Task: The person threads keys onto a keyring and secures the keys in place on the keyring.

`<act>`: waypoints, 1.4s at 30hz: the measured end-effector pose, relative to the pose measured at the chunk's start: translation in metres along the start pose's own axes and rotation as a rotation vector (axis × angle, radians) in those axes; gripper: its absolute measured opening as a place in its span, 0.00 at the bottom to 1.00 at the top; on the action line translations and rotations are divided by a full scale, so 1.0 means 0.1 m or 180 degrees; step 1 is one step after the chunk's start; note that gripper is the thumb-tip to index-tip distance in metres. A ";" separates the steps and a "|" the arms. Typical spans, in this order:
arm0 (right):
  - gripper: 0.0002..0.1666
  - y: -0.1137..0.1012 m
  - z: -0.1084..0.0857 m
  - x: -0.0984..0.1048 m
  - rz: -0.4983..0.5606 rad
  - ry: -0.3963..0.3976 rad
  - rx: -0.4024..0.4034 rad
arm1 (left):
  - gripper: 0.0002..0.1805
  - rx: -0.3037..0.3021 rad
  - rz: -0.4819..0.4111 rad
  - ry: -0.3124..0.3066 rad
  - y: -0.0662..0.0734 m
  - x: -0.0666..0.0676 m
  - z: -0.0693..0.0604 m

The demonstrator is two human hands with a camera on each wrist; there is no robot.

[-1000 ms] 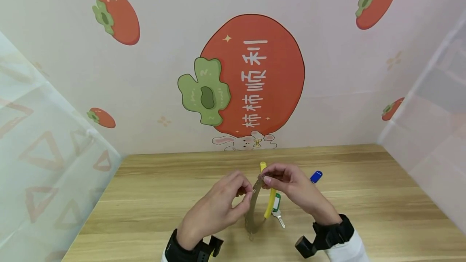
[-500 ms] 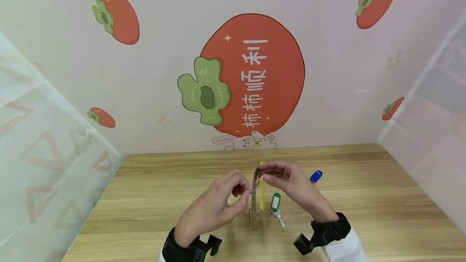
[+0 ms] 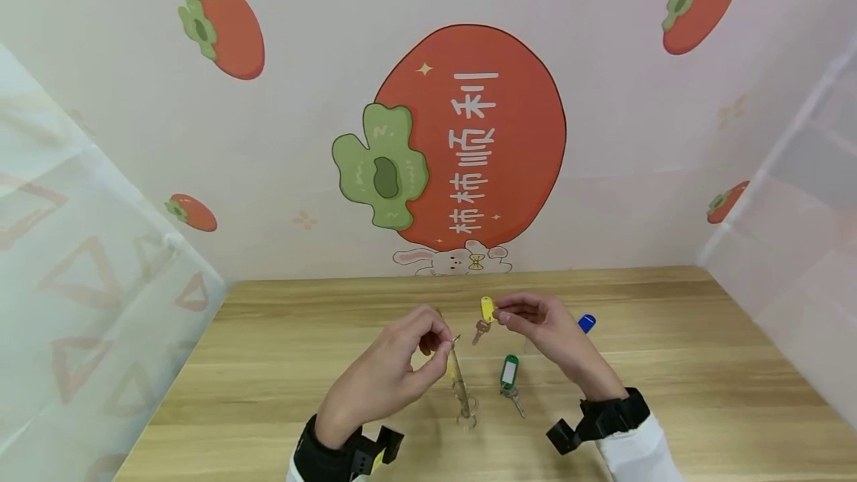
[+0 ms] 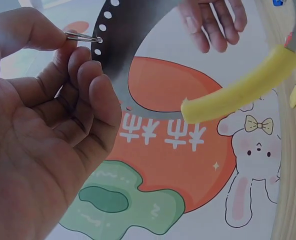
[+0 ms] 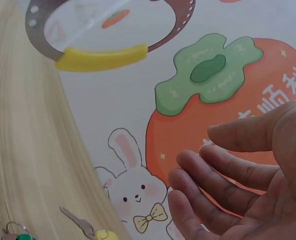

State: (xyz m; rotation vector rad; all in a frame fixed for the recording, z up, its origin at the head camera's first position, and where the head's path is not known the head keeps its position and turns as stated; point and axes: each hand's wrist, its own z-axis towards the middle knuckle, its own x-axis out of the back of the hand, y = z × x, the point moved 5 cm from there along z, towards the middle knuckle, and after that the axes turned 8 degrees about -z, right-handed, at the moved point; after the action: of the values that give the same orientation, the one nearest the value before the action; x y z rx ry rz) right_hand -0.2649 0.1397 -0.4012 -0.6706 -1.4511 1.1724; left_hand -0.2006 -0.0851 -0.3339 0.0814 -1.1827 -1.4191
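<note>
Hands stand farther apart than before: the right hand (image 3: pixel 552 329) has drawn back from the perforated metal loop (image 4: pixel 115 60), and the yellow key tag (image 3: pixel 487 309) now shows plainly between them. Wood tabletop (image 3: pixel 288 363) spreads wide beyond each hand, out to pale side panels (image 3: pixel 100 333); its far edge meets the persimmon-printed backdrop (image 3: pixel 301 132) just past the yellow tag. A brown key (image 3: pixel 479 330) lies with that tag, close by the right fingertips. Nearer the person rests a green key tag (image 3: pixel 509 372) with a silver key (image 3: pixel 515 402) — between the loop and the right forearm — while a blue key tag (image 3: pixel 587 323) sits partly behind the right wrist. Left thumb and forefinger pinch a small wire ring (image 4: pixel 82 37), the left hand's (image 3: pixel 388 374) other fingers curled. One ring end reaches a hole in the loop's edge — I cannot tell whether it passes through. Loop and yellow grip (image 4: pixel 240 90) are just beyond these fingers. Right thumb and fingers are apart, holding nothing.
</note>
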 end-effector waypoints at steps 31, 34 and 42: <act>0.11 0.44 0.67 -0.14 -0.2240 -0.0121 0.0154 | 0.03 0.0101 -0.0016 -0.0055 -0.02 0.00 0.00; 0.13 0.45 0.70 -0.18 -0.2419 -0.0170 0.0055 | 0.04 0.0086 -0.0024 -0.0046 -0.01 0.01 0.00; 0.10 0.48 0.76 -0.28 -0.2641 -0.0211 0.0135 | 0.05 0.0081 -0.0045 -0.0035 0.01 0.01 0.00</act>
State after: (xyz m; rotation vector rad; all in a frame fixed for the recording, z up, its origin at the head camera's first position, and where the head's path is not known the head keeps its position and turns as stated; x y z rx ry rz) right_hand -0.3396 0.1094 -0.4490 0.0341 -1.5262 0.5676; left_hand -0.2002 -0.0858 -0.3332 0.1000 -1.2117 -1.4187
